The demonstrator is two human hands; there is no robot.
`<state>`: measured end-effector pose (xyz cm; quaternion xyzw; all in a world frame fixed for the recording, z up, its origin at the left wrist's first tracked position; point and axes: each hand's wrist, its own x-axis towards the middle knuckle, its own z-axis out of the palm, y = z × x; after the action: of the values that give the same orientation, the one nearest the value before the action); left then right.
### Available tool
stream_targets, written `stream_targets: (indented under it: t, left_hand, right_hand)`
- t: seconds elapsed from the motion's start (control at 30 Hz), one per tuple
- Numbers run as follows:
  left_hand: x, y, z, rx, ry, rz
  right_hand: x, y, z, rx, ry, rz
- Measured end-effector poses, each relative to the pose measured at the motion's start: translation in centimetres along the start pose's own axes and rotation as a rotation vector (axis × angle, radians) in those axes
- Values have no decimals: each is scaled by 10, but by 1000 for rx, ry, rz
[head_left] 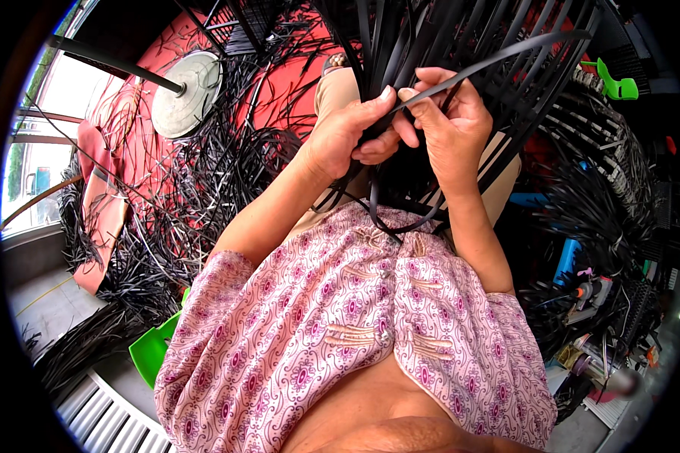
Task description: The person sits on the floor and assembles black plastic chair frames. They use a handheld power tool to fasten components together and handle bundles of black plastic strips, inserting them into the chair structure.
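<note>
Red flooring (287, 90) littered with loose black strips (204, 196) fills the background, and a tall frame of upright black strips (461, 38) rises just ahead of the person.

Both hands meet in front of that frame. The left hand (347, 136) is closed around a gathered bunch of strips, thumb stretched up toward the other hand. The right hand (449, 124) pinches a single black strip (506, 57) between thumb and forefinger, right beside the left thumb tip. From that pinch the strip's long axis runs up and to the right in a shallow arc across the frame, and its other part loops down below the hands toward the lap. The right hand is the one on the strip; the left is touching distance away, holding the bunch steady.

Further out, a round grey disc (185, 94) on a dark pole lies to the upper left. A bright green plastic piece (153, 349) shows at the lower left, and another green clip-like shape (616, 83) at the upper right. A blue stool leg (567, 260) and a clutter of small tools sit at the right. No labels or signs are legible.
</note>
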<state>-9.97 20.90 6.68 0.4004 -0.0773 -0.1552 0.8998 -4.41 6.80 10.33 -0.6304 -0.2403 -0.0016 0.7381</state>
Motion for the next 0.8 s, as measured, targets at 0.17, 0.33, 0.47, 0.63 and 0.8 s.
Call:
stream_targets:
  t: [0.17,0.33,0.47,0.63,0.8]
  left_hand:
    - [-2,3,0,56,-37,8]
    - [-3,3,-1,82,-43,51]
    - [-3,-1,-6,99,-76,80]
    - [-3,0,-6,191,-103,116]
    - [-4,1,-3,255,-115,143]
  right_hand:
    - [2,-5,-5,-174,-73,35]
    - [1,-12,-1,-125,-101,107]
    - [-3,-15,1,-30,-89,122]
    - [-6,-14,-1,31,-115,154]
    - [-6,-18,-5,4,-133,196]
